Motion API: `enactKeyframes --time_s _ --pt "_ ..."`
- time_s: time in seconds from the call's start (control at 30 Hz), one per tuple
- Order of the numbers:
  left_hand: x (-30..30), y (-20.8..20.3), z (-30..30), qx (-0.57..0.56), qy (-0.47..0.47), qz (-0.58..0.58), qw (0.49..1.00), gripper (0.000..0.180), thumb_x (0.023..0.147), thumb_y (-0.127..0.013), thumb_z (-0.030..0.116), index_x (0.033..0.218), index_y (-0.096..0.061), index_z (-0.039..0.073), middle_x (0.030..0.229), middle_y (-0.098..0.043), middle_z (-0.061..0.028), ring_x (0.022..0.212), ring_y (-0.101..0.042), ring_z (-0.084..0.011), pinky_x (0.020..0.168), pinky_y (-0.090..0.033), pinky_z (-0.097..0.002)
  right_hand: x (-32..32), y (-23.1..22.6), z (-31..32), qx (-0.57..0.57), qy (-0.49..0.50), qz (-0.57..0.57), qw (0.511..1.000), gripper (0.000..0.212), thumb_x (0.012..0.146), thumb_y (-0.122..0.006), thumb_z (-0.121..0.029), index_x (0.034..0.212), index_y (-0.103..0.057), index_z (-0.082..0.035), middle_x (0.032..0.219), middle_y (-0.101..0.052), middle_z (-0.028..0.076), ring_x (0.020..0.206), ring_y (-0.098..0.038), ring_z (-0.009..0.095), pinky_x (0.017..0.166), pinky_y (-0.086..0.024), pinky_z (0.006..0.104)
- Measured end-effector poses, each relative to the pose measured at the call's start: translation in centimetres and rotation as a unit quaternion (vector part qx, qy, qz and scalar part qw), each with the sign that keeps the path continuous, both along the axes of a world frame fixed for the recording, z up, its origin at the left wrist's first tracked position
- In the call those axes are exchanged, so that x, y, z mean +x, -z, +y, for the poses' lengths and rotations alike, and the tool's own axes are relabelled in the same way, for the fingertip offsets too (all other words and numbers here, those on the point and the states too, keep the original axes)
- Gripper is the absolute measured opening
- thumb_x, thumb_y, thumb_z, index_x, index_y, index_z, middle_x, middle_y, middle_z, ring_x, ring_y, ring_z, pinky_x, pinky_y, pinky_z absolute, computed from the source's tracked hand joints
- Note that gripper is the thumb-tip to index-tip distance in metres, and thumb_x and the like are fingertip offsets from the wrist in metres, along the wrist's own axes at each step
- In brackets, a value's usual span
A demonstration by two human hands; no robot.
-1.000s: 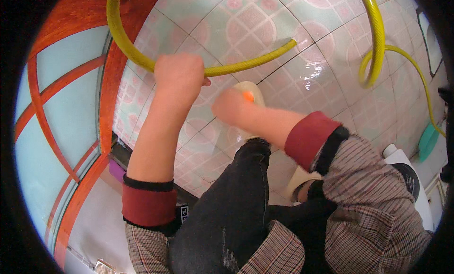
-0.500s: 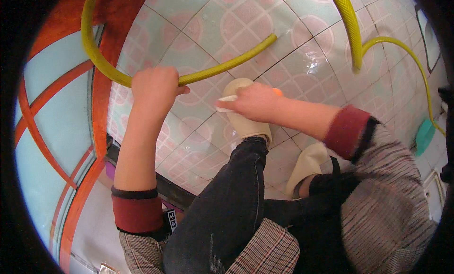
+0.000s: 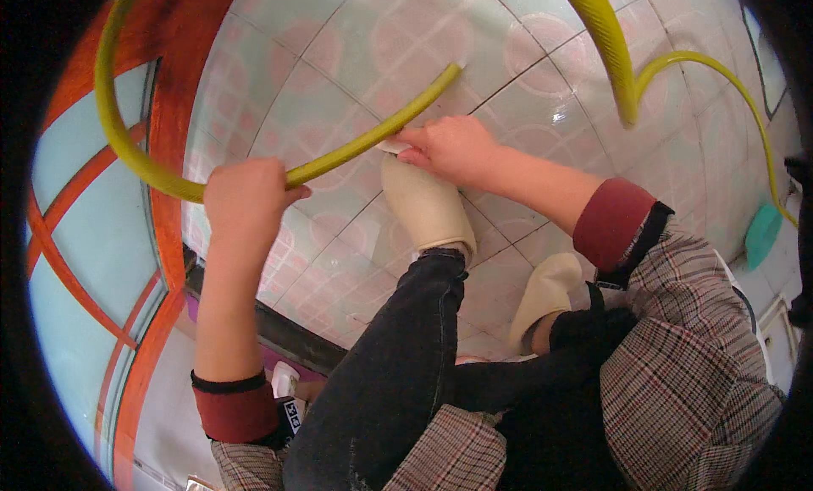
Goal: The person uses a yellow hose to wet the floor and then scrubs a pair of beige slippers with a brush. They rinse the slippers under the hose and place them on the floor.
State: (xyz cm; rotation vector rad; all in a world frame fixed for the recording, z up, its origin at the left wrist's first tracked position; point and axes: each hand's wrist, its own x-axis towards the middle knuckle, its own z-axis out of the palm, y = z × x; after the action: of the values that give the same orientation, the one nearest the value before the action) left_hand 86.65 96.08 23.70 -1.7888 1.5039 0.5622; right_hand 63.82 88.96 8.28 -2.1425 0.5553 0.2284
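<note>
My left hand [image 3: 246, 199] is closed around a thick yellow ribbed hose [image 3: 347, 148], some way back from its free end. From that grip, the free end slants up to the right over the tiles, while the other side bends up past the doorway. At the hose's underside is my right hand [image 3: 453, 148], pinching a small flat white piece [image 3: 391, 146] that looks like cloth or paper. Most of that piece is hidden by the fingers. My forefinger and the white piece appear to touch the hose.
Below my right hand are cream slip-on shoes [image 3: 428, 207] on wet-looking pink and pale green floor tiles [image 3: 339, 34]. Another stretch of yellow hose [image 3: 605, 42] hangs at the upper right. An orange-framed glass door [image 3: 174, 93] stands left, and a green basin [image 3: 763, 234] lies far right.
My left hand has moved left and nearer to me, drawing the hose with it. My right hand has risen slightly, bringing the white piece up against the hose.
</note>
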Motion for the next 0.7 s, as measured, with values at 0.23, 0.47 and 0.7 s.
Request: enactKeyframes --time_s 0.23,0.47,0.7 --pt "0.6 -0.5 -0.1 0.031 0.024 -0.030 0.999 0.041 0.072 -0.072 0.045 0.070 -0.063 0.006 0.069 -0.063 -0.0138 0.066 -0.062 -0.0336 0.059 -0.047 -0.0448 -8.3 -0.3 3.5 0.202 0.171 0.010 0.964 0.053 0.093 -0.053 -0.031 0.144 -0.038 -0.024 0.090 -0.065 0.016 0.081 -0.063 0.031 0.075 -0.049 0.0386" --pt "0.2 -0.2 -0.1 0.021 0.052 -0.036 0.998 0.039 0.073 -0.072 0.043 0.068 -0.061 0.006 0.068 -0.062 -0.0141 0.065 -0.060 -0.0340 0.059 -0.045 -0.0451 -6.1 2.6 6.4 0.325 0.309 0.009 0.894 0.061 0.092 -0.054 -0.025 0.147 -0.028 -0.016 0.111 -0.061 0.021 0.096 -0.060 0.037 0.085 -0.047 0.0411" --pt "-0.4 -0.5 -1.0 0.015 0.070 -0.033 0.997 0.038 0.073 -0.071 0.044 0.070 -0.064 0.007 0.065 -0.063 -0.0123 0.063 -0.061 -0.0307 0.063 -0.044 -0.0417 -14.9 0.7 12.5 0.326 0.225 -0.006 0.918 0.068 0.093 -0.052 -0.023 0.150 -0.016 -0.016 0.121 -0.054 0.027 0.103 -0.057 0.040 0.088 -0.045 0.0430"
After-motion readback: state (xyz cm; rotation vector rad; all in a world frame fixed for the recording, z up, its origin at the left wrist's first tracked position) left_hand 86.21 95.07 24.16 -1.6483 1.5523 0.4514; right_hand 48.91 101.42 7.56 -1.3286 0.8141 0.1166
